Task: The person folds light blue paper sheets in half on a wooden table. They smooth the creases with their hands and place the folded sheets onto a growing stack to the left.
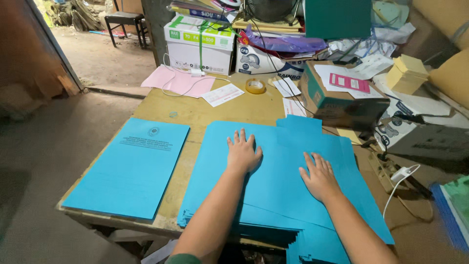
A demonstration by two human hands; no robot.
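Both my hands lie flat, palms down, on a large fanned stack of blue card sheets [278,190] that covers the near right part of the wooden table [195,115]. My left hand [243,151] presses the upper middle of the stack with fingers spread. My right hand [320,176] rests a little to the right and nearer to me, fingers also apart. Neither hand grips anything. A separate blue printed cover sheet [132,166] lies to the left of the stack, apart from it.
A roll of tape [255,86], pink paper [178,80], a white slip [223,94] and a white cable lie at the table's far side. Paper boxes [200,44], a cardboard box [337,98] and clutter crowd the back and right. A stool [126,22] stands by the doorway.
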